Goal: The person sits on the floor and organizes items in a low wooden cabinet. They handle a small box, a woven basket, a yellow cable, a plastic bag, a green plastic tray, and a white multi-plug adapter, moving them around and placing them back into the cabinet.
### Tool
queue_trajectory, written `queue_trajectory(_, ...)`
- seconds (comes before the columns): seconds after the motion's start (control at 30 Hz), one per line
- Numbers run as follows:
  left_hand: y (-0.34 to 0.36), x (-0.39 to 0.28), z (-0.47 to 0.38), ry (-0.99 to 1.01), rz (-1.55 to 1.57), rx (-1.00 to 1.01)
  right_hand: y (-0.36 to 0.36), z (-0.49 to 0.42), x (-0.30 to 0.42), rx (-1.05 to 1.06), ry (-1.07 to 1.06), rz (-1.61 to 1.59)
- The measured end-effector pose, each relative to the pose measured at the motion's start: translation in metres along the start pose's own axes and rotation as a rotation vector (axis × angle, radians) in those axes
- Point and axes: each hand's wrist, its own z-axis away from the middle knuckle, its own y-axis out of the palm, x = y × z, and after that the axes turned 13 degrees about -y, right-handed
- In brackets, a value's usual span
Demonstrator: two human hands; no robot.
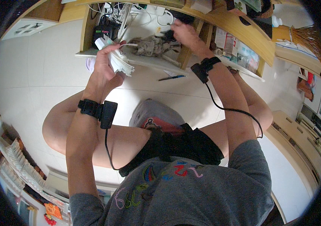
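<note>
My left hand is closed around a white bundle of folded strips or flat cable. A short white cord end sticks out beside the thumb. The bundle is held just in front of a low open cabinet compartment. My right hand reaches into this compartment, blurred, with its fingers beside a small black object; whether it grips that object is unclear. Below and left of these fingers lies a grey, fuzzy-looking bundle. White cables and a black box with writing fill the compartment's left side.
A blue-black pen lies on the tiled floor. Between my legs stands a greyish plastic bag with a red print. The right compartment holds papers and packets. A straw broom is at the far right. Black cables run from both wrist bands.
</note>
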Motion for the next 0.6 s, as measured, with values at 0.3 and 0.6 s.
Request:
queue_trajectory(0.3,0.019,0.017,0.023,0.287,-0.200,0.010,0.047,0.009,0.042,0.501,0.014,0.115)
queue_trajectory(0.6,0.003,-0.002,0.002,0.026,-0.069,-0.019,0.047,0.015,0.045,0.217,-0.087,0.116)
